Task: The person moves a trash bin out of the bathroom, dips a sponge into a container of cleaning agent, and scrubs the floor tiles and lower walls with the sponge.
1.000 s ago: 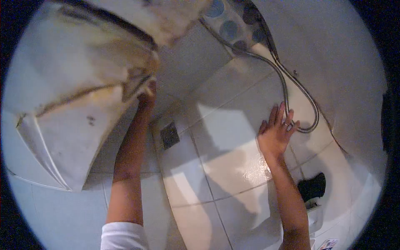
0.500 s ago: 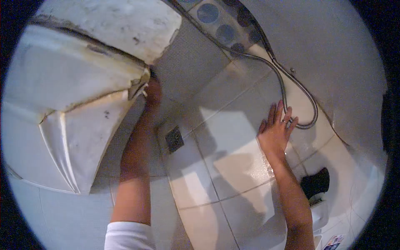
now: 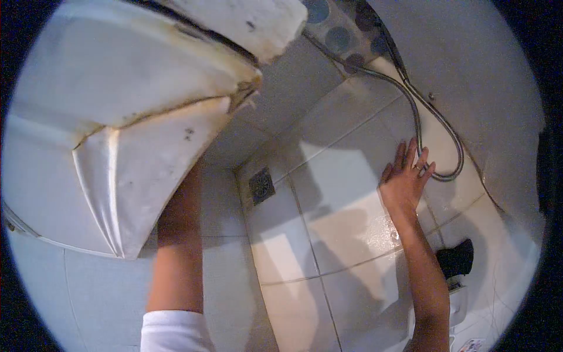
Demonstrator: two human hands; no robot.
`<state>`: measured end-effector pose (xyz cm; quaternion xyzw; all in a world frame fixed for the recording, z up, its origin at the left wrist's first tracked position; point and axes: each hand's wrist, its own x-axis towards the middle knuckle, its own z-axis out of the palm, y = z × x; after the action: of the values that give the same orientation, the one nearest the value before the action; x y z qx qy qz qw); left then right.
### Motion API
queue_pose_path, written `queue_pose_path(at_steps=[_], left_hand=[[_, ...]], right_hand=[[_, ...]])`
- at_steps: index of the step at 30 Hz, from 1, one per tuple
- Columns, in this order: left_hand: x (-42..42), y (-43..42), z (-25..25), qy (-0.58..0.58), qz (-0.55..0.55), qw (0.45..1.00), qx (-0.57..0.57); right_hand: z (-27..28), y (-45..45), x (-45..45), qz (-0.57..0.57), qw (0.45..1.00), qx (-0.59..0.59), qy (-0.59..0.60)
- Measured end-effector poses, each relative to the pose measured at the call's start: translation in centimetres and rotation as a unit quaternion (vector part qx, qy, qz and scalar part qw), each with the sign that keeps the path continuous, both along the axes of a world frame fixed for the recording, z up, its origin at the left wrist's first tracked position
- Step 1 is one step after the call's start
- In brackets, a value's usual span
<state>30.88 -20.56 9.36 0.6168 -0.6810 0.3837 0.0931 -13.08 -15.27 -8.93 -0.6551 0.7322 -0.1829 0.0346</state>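
Observation:
A stained white panelled fixture [image 3: 158, 141] with brown grime along its seams fills the upper left. My left forearm reaches up behind its lower edge, and the fixture hides my left hand and whatever it touches. On the wet tiled floor [image 3: 346, 234], my right hand [image 3: 403, 189] lies with its fingers spread, a ring on one finger. Its fingertips are beside a looped metal hose [image 3: 456, 144], and whether they touch it is unclear. Nothing shows in its grasp.
A square floor drain [image 3: 261, 185] is set in the tiles between my arms. Right of my right forearm are a black object [image 3: 456, 259] and a white container [image 3: 457, 302]. A mat with coloured circles [image 3: 338, 39] lies at the top.
My left hand, partly visible near the fixture's corner earlier, has gone out of sight behind it. The view has shifted slightly; my right hand keeps its place by the hose.

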Motion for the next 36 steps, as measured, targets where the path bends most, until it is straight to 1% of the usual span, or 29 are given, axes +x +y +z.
queue_pose_path(at_steps=[2,6,11,13,18,20,21,23,24,26,27,29,30,31,33,34,35,36], left_hand=[[-0.7,-0.1,-0.6,0.007,-0.009,1.0,-0.002],[-5.3,-2.0,-2.0,-0.003,-0.041,0.999,0.021],[-8.1,-8.6,-2.8,-0.018,-0.075,0.996,0.035],[-8.2,-9.8,-3.5,-0.028,-0.074,0.996,0.045],[-6.6,-9.0,-6.2,-0.065,-0.079,0.99,0.092],[-6.7,-6.0,-5.5,-0.072,-0.107,0.988,0.086],[-7.2,-4.9,-5.0,-0.064,-0.122,0.988,0.065],[-8.5,-4.1,-4.0,0.009,-0.145,0.989,-0.008],[-9.0,-3.9,-3.8,0.05,-0.158,0.985,-0.044],[-5.6,-6.1,-4.9,0.14,-0.148,0.974,0.102],[-4.7,-7.1,-6.0,0.142,-0.146,0.974,0.104],[-5.0,-7.9,-7.2,0.021,-0.025,0.997,0.063],[-4.8,-7.5,-7.7,0.022,-0.03,0.998,0.059],[-6.0,-5.7,-7.5,-0.127,-0.038,0.991,0.02],[-8.0,-4.8,-6.8,-0.262,-0.048,0.964,-0.02],[-8.0,-5.4,-5.8,-0.066,-0.07,0.995,0.003],[-8.0,-6.2,-4.8,0.127,-0.091,0.987,0.025],[-7.5,-6.6,-5.2,0.125,-0.091,0.988,0.025]], right_hand=[[0.0,-0.1,0.2,-0.001,1.0,-0.002,-0.002],[-0.2,0.1,-0.1,0.004,1.0,-0.02,-0.02],[-0.6,0.2,-0.5,0.005,1.0,-0.008,-0.003],[-0.7,0.4,-0.5,0.002,1.0,-0.014,0.0],[-0.8,0.3,-0.7,0.013,0.999,-0.037,-0.006],[-0.7,0.4,-0.7,0.015,0.999,-0.04,-0.022],[-0.5,0.3,-0.6,0.015,0.999,-0.04,-0.022],[0.1,0.4,-0.8,0.017,0.999,0.031,-0.017],[0.2,0.4,-0.9,0.019,0.999,0.032,-0.014],[0.3,0.4,-0.6,0.012,0.999,0.027,-0.012],[-0.1,0.5,-0.4,0.014,0.999,0.03,-0.011],[-0.7,0.4,-0.6,0.013,1.0,-0.018,-0.014],[-0.7,0.3,-0.4,0.009,1.0,-0.023,-0.012],[-0.5,0.3,-0.4,0.011,1.0,-0.007,-0.019],[-0.2,0.5,-0.9,0.011,1.0,0.011,-0.015],[-0.1,0.6,-0.8,0.011,1.0,0.008,-0.013],[0.0,0.4,-0.6,0.008,1.0,0.003,-0.017],[0.0,0.3,-0.4,0.009,1.0,0.003,-0.018]])
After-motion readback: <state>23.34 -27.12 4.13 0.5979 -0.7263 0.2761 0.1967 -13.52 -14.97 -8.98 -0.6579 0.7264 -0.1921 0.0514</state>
